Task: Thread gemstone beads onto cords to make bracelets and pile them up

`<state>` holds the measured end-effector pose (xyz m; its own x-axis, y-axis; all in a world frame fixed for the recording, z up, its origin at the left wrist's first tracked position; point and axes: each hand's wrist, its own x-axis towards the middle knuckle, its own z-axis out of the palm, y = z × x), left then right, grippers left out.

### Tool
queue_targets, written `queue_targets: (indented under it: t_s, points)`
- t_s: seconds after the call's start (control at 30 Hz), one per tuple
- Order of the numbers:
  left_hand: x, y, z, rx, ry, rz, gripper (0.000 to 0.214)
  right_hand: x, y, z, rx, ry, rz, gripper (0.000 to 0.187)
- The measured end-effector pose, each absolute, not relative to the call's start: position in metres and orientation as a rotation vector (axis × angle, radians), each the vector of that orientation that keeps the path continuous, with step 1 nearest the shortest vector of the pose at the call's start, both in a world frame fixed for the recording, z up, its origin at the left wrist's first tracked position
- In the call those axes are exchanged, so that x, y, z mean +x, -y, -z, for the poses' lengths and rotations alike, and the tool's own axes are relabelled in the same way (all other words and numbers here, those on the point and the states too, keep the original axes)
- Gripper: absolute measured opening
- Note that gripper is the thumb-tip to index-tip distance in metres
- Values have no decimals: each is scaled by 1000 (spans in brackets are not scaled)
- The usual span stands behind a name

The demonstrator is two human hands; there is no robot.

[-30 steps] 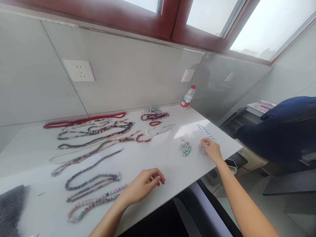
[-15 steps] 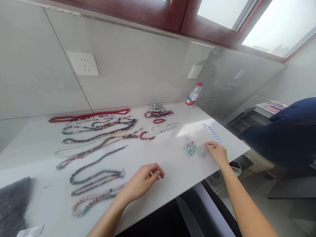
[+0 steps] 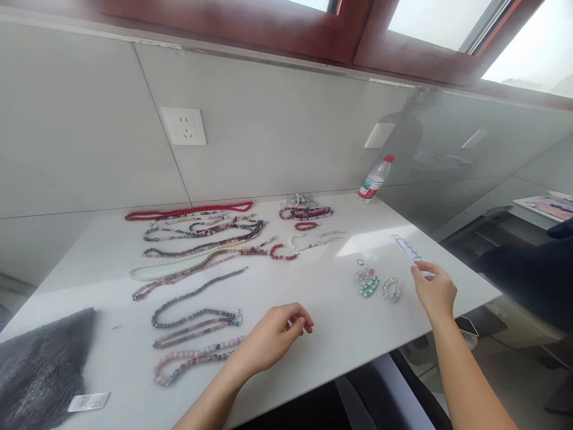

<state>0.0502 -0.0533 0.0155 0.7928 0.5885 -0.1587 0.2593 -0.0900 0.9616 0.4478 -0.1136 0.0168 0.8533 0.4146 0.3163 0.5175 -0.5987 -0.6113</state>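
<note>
1. Along the white table (image 3: pixel 322 292), bead necklaces (image 3: pixel 197 251) in rows, all lying flat.
2. Left hand (image 3: pixel 273 340) loosely curled, empty, near a pink bead strand (image 3: pixel 197 358).
3. Right hand (image 3: pixel 434 292) pinching a paper strip (image 3: pixel 407 248), just past teal bracelet (image 3: pixel 367 282) and clear bracelet (image 3: pixel 391 290).

Your right hand (image 3: pixel 434 294) pinches the near end of a narrow white strip (image 3: pixel 408 251) marked in blue, which slants up and away from your fingers. A pale beaded bracelet (image 3: pixel 391 290) lies just left of that hand. Your left hand (image 3: pixel 277 337) rests with its fingers loosely curled, and nothing shows in them. Just beside it lies a strand of pink and multicoloured round beads (image 3: pixel 197 358), stretched out flat.
</note>
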Motion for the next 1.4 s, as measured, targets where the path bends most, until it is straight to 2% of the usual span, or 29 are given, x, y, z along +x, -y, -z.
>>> queue_targets:
  t_s: [0.17,0.33,0.43,0.57,0.7,0.87,1.0,1.13,1.4]
  points:
    - [53,55,-16,1769,-654,-335,27,396,85,-48,-1983,903,144,28]
    - [53,56,-18,1852,-687,-330,28,311,30,-70,-1816,1776,-388,20]
    - [43,61,-24,1921,-759,-324,29,276,-4,-64,-1839,2123,-449,18]
    - [22,63,-37,2053,-835,-285,26,262,-29,-44,-1823,2202,-440,18]
    - [22,26,-50,2220,-960,-302,25,275,-31,-27,-1827,2205,-414,23]
    - [74,-58,-44,2553,-1235,-323,26,294,-25,-16,-1910,2112,-301,28]
    - [115,-95,-24,2653,-1259,-293,26,296,-22,-13,-1913,2122,-295,28]
    - [127,-103,-8,2726,-1278,-247,19,291,-22,-11,-1927,2118,-311,26]
    - [123,-85,-7,2847,-1097,-248,21,288,-16,-24,-1936,2117,-449,18]
